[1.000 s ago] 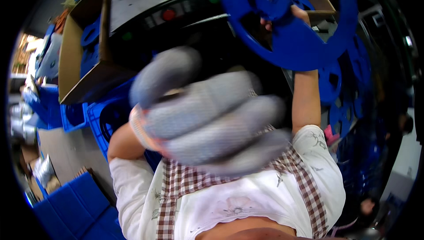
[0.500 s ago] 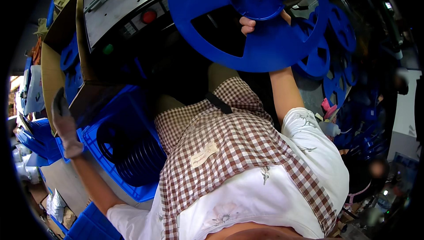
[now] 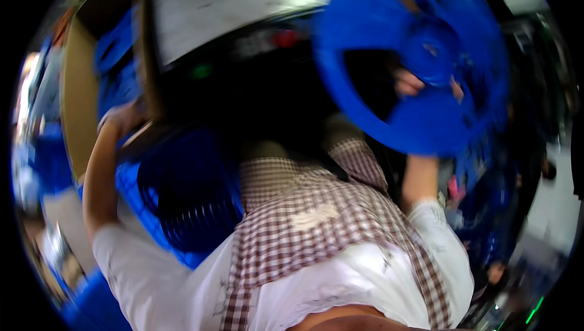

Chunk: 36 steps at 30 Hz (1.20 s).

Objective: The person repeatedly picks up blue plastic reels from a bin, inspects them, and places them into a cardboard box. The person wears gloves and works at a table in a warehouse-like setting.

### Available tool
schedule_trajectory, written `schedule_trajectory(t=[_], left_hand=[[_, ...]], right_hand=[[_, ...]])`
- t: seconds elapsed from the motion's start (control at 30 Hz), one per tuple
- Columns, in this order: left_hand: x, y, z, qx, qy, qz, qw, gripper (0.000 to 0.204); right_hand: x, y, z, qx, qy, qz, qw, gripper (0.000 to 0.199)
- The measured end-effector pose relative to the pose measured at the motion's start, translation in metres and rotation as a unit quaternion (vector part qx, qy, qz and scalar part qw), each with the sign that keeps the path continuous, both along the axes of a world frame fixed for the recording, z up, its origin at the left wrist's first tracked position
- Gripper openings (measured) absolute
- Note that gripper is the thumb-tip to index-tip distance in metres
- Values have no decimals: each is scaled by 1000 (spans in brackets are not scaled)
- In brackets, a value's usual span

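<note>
Disc [image 3: 429, 51] well apart from carton edge [image 3: 147, 45]

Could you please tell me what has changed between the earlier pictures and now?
The left hand swung leftward from in front of the checked apron to the cardboard box; whether it grips is unclear. The right hand still holds the blue reel.

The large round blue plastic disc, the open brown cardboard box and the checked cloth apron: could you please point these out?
Large round blue plastic disc [image 3: 429, 51], head view: on its central hub.
Open brown cardboard box [image 3: 79, 87], head view: on its left wall.
Checked cloth apron [image 3: 322, 243], head view: middle of its front.
</note>
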<state>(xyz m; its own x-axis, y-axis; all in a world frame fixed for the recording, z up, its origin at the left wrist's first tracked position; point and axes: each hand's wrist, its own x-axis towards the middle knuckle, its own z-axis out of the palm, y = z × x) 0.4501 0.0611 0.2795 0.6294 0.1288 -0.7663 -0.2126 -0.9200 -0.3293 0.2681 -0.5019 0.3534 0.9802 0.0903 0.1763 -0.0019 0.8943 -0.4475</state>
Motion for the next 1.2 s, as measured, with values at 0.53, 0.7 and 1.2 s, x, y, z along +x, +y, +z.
schedule_trajectory(t=[0.53,0.7,1.2], left_hand=[[142,36,-33,-84,-364,45,927,72],[154,51,-66,-57,-306,126,942,67],[-83,18,130,-684,-514,131,501,33]], right_hand=[[-12,2,-13,20,41,-24,999,52],[-28,-8,-14,-20,50,-54,997,50],[-38,69,-7,-145,-51,1,988,89]])
